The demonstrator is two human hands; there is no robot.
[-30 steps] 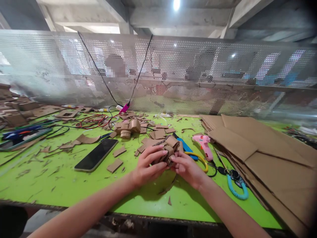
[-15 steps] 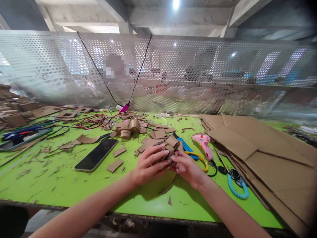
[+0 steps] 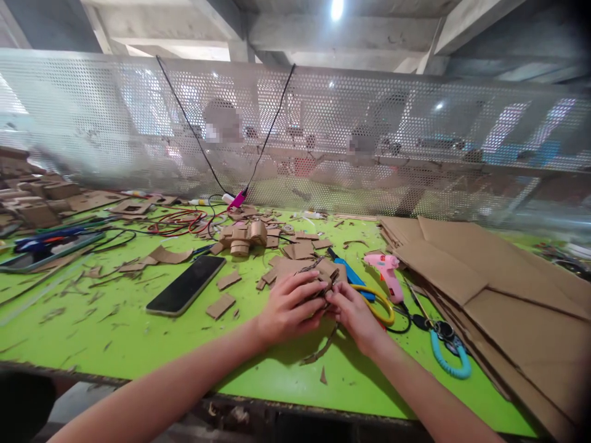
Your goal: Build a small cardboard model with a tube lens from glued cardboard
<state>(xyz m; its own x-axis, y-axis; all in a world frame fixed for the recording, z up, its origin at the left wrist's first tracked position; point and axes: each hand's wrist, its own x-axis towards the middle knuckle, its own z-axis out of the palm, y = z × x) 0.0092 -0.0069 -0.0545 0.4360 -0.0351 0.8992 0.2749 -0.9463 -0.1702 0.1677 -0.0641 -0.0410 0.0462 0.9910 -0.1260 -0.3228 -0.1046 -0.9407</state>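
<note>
Over the green table (image 3: 258, 381), my left hand (image 3: 293, 304) is wrapped round a small cardboard piece (image 3: 327, 274), covering most of it. My right hand (image 3: 353, 311) pinches the near right side of the same piece with thumb and fingertips. A thin curved cardboard strip (image 3: 323, 352) hangs down below the hands towards the table. Just beyond my right hand lie yellow-handled scissors (image 3: 385, 304), a blue tool (image 3: 353, 277) and a pink glue gun (image 3: 386, 271). Flat cardboard scraps are behind my left hand.
A black phone (image 3: 187, 286) lies to the left. A cardboard model (image 3: 242, 237) stands behind it among loose scraps. Large cardboard sheets (image 3: 484, 283) are stacked at right, beside a turquoise coiled keyring (image 3: 450, 360). A perforated metal screen (image 3: 323, 166) closes off the back.
The view has shifted slightly, so things sit a little further right. The cardboard piece has turned somewhat between my hands, and the curved strip below shows more plainly.
</note>
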